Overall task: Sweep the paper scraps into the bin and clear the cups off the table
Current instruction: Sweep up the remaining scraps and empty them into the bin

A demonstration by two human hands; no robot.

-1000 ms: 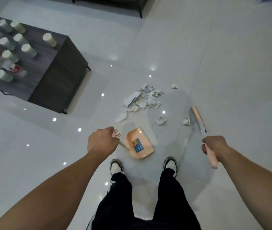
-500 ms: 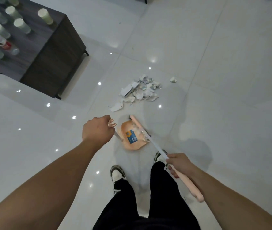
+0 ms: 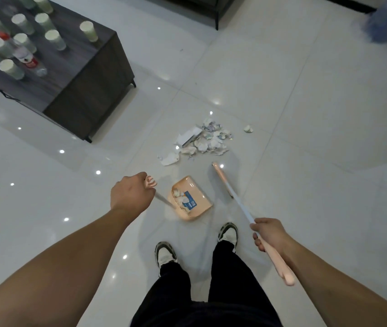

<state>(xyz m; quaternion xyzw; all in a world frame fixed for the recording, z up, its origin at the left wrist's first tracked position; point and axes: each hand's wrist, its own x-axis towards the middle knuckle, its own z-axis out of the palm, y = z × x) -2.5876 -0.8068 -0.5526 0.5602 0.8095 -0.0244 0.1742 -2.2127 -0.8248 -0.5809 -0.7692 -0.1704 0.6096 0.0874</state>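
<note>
Head view: my left hand (image 3: 132, 197) grips the dustpan (image 3: 189, 200) handle, my right hand (image 3: 269, 233) grips the broom (image 3: 231, 191). The paper scraps (image 3: 202, 140) lie just beyond the pan; a few sit inside. I'd keep the pan's lip flat and draw short strokes toward it. The pan's blue label is unreadable. The cups (image 3: 53, 38) stand on the table (image 3: 74, 76).

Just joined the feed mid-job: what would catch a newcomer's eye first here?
The pile of paper scraps on the white tile floor, just beyond the peach dustpan, which already holds a few scraps. The left hand grips the dustpan's handle; the right hand holds the broom. Upper left, paper cups stand on the dark table.
</note>
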